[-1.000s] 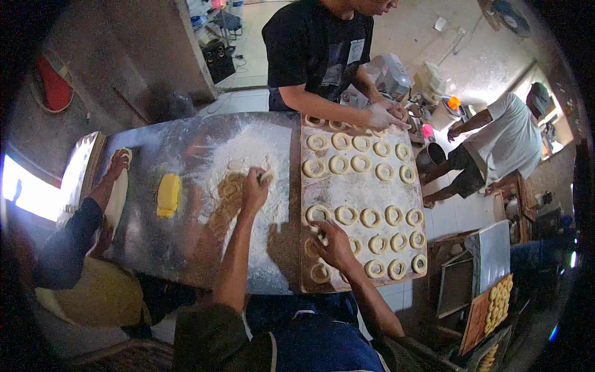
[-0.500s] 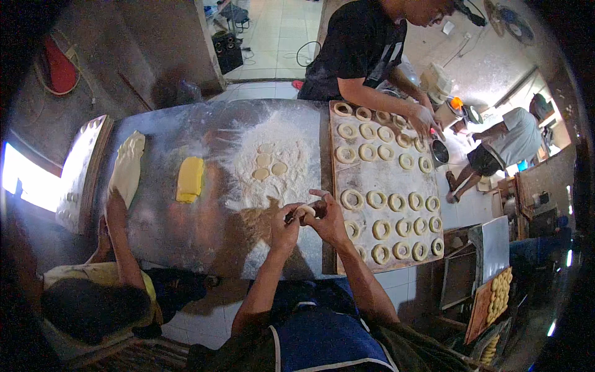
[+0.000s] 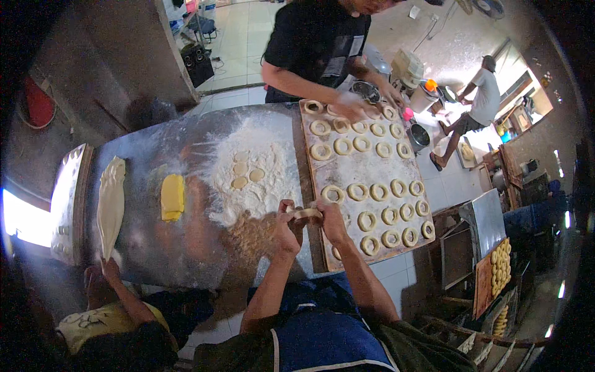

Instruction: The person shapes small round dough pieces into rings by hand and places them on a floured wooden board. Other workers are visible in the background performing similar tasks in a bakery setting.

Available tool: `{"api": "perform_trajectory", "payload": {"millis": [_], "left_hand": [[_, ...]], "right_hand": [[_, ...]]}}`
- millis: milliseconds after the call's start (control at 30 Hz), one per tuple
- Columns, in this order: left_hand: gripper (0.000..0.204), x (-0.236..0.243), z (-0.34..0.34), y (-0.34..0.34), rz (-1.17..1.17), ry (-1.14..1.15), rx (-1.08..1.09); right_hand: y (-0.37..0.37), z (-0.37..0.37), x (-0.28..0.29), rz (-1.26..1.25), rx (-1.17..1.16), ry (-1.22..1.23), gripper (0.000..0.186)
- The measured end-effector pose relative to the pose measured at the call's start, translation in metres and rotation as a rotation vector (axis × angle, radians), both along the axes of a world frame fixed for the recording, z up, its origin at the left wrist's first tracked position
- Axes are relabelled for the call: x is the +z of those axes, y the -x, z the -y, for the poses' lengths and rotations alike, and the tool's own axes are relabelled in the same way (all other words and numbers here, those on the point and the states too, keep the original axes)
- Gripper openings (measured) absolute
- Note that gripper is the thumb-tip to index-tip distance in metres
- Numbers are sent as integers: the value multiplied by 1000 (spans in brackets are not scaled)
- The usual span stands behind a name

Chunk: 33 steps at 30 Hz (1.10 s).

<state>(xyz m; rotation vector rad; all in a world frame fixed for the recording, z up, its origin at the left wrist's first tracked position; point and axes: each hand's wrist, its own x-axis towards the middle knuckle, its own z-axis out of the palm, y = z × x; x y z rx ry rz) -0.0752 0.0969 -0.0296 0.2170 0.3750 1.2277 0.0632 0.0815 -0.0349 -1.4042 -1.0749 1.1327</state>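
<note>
Two hands meet at the near edge of the table: the left hand (image 3: 286, 224) and the right hand (image 3: 330, 218) each pinch one side of a soft dough ring (image 3: 306, 215), stretched between them just above the seam where the floured metal table (image 3: 186, 248) meets the wooden board (image 3: 322, 245). The ring looks thin where the fingers grip it, so a slightly harder pull could tear it or leave it lopsided, though the picture is too small to say how thin it really is. It hangs clear of any support, and a sag in the middle would spoil its round shape. Just beyond, the board's rows of shaped rings (image 3: 378, 211) lie close together; set down carelessly, a new one could touch a neighbour and stick. To the left, small dough discs (image 3: 246, 175) sit in a heap of loose flour (image 3: 248, 167), and a yellow block (image 3: 172, 196), probably butter, lies further left beside a long pale sheet of dough (image 3: 111, 204) that another person's hand (image 3: 111, 270) reaches toward. At the far end of the board, a person in a black shirt (image 3: 316, 49) works at the top rows with one hand (image 3: 350, 111); two people loading one board could nudge it and shift the rings.
</note>
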Motion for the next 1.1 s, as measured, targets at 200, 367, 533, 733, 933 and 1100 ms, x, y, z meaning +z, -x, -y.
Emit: {"api": "perform_trajectory", "payload": {"millis": [200,367,533,733,933,1100], "left_hand": [[21,1,-3,-49,-1219,-607,409],[36,5,-2,-82,-797,48,270],[40,6,-11,-93,-829,-21,200],[33,14,-16,-122,-1246,-369,308],[33,20,-12,-145,-820,-94,199],[36,24,-9,-149,-1457,-320,239]], "right_hand": [[-12,-1,20,11,-29,88,51],[-25,-8,27,73,-82,48,56],[-61,-10,36,342,107,210,49],[-87,-16,28,190,111,62,52],[-110,-19,30,-99,58,83,54],[-130,-21,47,299,254,-2,51]]}}
